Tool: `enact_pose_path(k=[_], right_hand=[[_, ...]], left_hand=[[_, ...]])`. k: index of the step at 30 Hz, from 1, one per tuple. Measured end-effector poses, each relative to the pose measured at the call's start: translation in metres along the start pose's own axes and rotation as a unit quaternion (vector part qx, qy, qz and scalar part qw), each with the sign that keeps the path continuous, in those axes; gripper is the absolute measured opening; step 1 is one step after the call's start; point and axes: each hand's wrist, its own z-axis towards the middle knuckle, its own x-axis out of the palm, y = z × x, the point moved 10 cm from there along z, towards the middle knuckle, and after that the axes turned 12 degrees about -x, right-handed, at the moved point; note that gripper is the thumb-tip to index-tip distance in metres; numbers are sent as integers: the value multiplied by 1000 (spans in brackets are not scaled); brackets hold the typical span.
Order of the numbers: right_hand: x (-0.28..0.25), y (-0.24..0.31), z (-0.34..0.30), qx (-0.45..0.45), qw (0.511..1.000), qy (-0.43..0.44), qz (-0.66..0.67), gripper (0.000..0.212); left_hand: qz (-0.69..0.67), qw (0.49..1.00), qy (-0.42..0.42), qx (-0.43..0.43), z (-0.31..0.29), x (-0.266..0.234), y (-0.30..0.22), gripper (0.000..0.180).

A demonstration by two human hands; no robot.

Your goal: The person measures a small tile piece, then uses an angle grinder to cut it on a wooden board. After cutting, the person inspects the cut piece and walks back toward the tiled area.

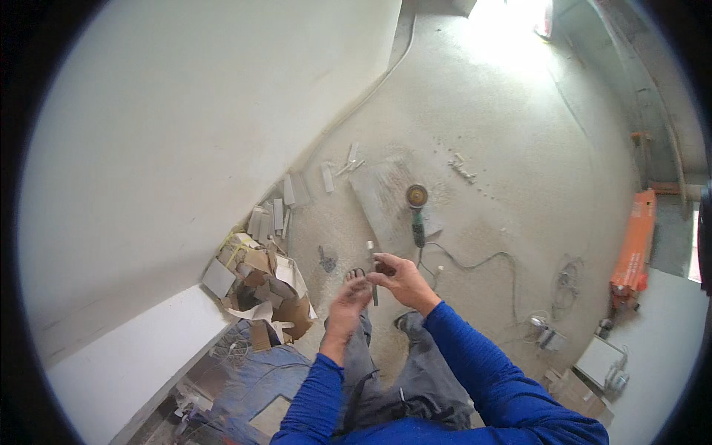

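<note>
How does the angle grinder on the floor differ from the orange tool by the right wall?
The grinder is small and dark green with a round disc at its far end; the orange tool is a much longer, bright bar. The grinder lies mid-floor beyond the hands, trailing a cord; the orange tool lies along the right edge. Both rest on the dusty floor, untouched.

Angle grinder (417, 204), cardboard scraps (267, 289), orange case (635, 248)

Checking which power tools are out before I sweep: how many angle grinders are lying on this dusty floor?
1. The green-handled angle grinder with a round disc lies on the dusty concrete floor, just beyond the right hand. Others could be hidden among the cardboard scraps.
</note>
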Motion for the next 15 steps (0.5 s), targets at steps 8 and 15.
enact_pose_path(k=[8,15], right_hand=[[39,183,-25,-100,970,46,-215,47],[64,256,-36,-203,903,90,-367,45]], left_hand=[[-89,994,2,70,-113,-9,-169,28],[-180,982,63,14,-157,-27,-177,19]])
